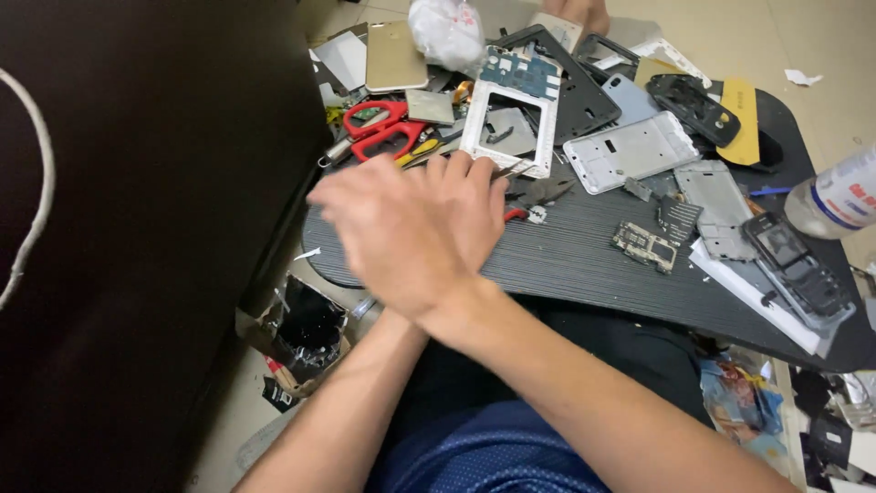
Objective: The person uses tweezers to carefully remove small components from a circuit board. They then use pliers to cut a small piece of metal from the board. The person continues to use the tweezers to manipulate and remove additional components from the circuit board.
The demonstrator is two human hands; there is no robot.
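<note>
My two hands cross over the near edge of a dark ribbed board (584, 260) strewn with phone parts. My right hand (383, 228) lies on top, blurred by motion, its fingers stretched to the left with nothing seen in them. My left hand (476, 196) is partly hidden beneath it, fingertips at the lower edge of a white phone frame (474, 119). Dark pliers with red grips (547, 190) lie just right of those fingertips. Whether the left hand holds anything is hidden.
Red scissors (383, 132), a gold phone back (394, 55), a silver mid-frame (630, 151), a small circuit board (644, 246) and a black keypad phone (798, 269) lie on the board. A bottle (835, 196) stands at right. A dark cabinet (137, 228) fills the left. Another person's hand (575, 11) shows at top.
</note>
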